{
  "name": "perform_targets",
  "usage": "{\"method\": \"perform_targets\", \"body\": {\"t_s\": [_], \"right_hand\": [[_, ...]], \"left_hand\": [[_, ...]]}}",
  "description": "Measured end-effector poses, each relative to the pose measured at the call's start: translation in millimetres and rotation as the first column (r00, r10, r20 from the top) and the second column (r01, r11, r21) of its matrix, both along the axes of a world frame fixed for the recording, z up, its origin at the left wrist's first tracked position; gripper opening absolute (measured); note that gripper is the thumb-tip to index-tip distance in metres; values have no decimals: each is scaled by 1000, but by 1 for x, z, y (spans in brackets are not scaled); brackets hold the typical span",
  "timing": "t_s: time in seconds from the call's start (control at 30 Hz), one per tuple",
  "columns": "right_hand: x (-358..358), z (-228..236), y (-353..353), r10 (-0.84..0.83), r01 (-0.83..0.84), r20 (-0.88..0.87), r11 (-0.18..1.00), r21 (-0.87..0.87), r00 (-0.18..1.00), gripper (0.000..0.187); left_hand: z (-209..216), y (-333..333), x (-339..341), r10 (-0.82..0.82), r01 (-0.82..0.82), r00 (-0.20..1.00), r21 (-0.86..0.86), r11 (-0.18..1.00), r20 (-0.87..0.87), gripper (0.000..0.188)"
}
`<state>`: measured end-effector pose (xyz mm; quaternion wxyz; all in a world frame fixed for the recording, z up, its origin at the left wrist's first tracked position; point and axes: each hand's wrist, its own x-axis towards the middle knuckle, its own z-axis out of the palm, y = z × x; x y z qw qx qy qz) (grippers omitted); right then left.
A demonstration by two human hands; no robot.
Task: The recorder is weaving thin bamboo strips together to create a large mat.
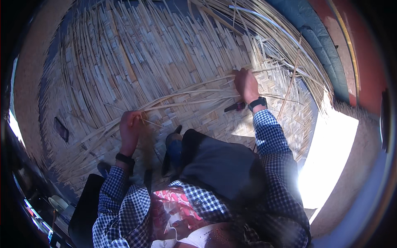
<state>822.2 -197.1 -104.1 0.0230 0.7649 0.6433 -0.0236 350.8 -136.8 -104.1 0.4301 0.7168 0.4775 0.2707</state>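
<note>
A large mat of pale split-reed strips (144, 49) spreads under me. Its near part is a tight woven surface (198, 118), while the far strips lie lengthwise, side by side. My left hand (130, 128) is closed at the left on a thin reed strip (169, 97) that runs across the mat. My right hand (247, 84), farther out and to the right, is closed with its fingertips down at the same band of crosswise strips. Several such strips lie loosely between my hands, so which one each hand grips is hard to separate. Both fingertips are partly hidden.
A dark, narrow object (234, 107), perhaps a tool, lies on the weave by my right wrist. At the left edge rests a dark flat rectangular object (61, 129). A bundle of long strips (289, 31) curves along the far right, beside a grey-green sheet (318, 37).
</note>
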Motion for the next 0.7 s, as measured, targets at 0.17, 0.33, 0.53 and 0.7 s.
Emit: {"method": "perform_targets", "body": {"t_s": [0.17,0.33,0.53,0.7], "right_hand": [[-47,-23,-4,297,-284,3,910,302,955,40],[-71,4,-37,155,-144,91,983,-113,984,46],[-82,20,-84,177,-218,-253,965,-147,951,31],[-72,5,-47,312,-341,-155,913,-223,937,23]], "left_hand": [[-7,16,-6,16,119,922,323,939,-387,36],[-16,-18,5,-338,455,699,27,890,-631,59],[9,-74,-14,-655,499,585,-425,755,-478,70],[49,-50,-42,-528,547,692,-118,828,-492,62]]}}
